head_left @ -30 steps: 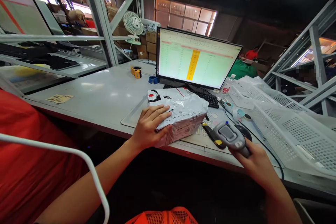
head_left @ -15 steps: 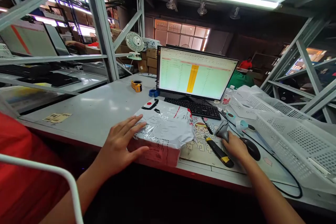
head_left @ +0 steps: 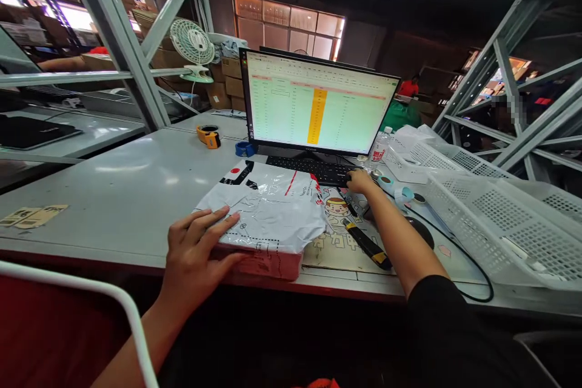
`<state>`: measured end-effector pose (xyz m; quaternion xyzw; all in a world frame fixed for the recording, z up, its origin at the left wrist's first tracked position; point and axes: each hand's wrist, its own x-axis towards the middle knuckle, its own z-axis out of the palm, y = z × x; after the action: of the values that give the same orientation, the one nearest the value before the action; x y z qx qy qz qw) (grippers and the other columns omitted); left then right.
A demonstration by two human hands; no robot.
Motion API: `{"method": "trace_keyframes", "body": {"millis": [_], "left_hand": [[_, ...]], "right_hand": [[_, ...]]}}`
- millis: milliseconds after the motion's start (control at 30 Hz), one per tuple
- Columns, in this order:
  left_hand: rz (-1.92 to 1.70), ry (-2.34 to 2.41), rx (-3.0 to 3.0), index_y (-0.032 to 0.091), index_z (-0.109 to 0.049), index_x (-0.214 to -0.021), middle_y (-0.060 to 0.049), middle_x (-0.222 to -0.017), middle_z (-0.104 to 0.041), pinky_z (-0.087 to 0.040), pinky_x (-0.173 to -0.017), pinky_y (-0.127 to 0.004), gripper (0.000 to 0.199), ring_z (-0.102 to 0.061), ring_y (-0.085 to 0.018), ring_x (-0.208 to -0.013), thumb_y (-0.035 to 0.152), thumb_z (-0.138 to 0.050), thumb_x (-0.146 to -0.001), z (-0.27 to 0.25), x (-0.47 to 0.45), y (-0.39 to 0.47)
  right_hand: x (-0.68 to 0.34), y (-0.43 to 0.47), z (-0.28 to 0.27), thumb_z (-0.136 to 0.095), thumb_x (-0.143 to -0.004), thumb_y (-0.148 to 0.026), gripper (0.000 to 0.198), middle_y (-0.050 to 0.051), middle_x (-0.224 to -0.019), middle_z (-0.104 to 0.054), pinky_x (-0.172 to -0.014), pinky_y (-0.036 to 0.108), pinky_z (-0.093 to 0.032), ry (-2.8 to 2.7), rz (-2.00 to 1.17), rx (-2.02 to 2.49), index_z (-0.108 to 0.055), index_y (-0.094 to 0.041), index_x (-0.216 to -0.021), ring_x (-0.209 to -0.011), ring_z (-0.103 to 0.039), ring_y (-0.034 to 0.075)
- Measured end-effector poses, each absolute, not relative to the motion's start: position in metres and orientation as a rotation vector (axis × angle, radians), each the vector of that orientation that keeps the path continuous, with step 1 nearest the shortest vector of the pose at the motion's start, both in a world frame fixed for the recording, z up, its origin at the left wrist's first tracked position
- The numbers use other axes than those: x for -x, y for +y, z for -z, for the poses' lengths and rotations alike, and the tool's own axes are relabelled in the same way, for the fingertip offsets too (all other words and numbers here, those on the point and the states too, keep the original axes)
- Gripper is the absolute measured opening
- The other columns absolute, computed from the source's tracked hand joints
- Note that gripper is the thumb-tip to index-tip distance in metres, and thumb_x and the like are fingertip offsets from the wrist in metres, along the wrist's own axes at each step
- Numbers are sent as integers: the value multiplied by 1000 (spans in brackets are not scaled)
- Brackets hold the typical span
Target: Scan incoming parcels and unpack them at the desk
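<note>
Under and rightward of the loosely spread left grip (head_left: 197, 248), on the surface (head_left: 131, 194): boxy parcel (head_left: 268, 212) in crinkled, glossy white plastic, reddish in front, black shapes, red dot and stripe on top. Beyond, at the keyboard (head_left: 313, 170): right grip (head_left: 361, 182), fingers bent, hold unclear.

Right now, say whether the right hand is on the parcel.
No, the right hand is at the keyboard, away from the parcel.

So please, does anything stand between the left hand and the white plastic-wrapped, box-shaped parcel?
Nothing visible does: the left hand rests directly on the white plastic-wrapped parcel, fingers over its top and thumb along its near side.
</note>
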<state>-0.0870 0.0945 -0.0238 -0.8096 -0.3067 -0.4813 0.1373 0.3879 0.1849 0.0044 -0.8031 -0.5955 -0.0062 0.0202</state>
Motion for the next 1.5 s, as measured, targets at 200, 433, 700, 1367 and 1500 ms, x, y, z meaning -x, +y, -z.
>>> {"method": "trace_keyframes", "body": {"millis": [200,433,700,1367,1500], "left_hand": [[1373,-867,2316,30,-56,-147,-13,-134,-68,-47,-101,-55,52,-58,-39,-123,51,-67,-101,21,86,93],[1382,-863,2315,25,-59,-143,-15,-135,-68,-46,-103,-55,50,-56,-39,-124,51,-67,-101,24,87,94],[1412,-915,2341,29,-60,-144,-12,-138,-67,-46,-106,-55,53,-55,-38,-127,50,-73,-97,28,87,93],[1477,-776,2233,27,-68,-130,-8,-132,-76,-54,-104,-48,42,-69,-31,-122,55,-70,-98,22,83,105],[1528,-787,2223,28,-73,-124,-8,-124,-78,-54,-101,-46,51,-69,-31,-116,69,-66,-95,27,81,107]], "right_hand": [[-389,206,5,-72,-96,-36,44,17,-174,-30,-126,59,-30,-1865,-27,2625,-72,-18,-136,-160,-25,43],[-389,214,8,-63,-94,-27,61,13,-177,-24,-127,60,-29,-1891,-1,2624,-59,-21,-154,-162,-20,42],[-377,216,9,-67,-93,-32,66,20,-171,-36,-126,56,-31,-1807,2,2673,-56,-12,-155,-161,-24,41],[-302,29,16,-53,-102,-40,51,16,-131,-74,-97,43,-55,-2056,1,2393,-61,-23,-149,-118,-71,35],[-313,-26,56,-50,-102,-34,55,16,-143,-66,-103,44,-54,-2001,173,2417,-55,-22,-156,-127,-66,34]]}}
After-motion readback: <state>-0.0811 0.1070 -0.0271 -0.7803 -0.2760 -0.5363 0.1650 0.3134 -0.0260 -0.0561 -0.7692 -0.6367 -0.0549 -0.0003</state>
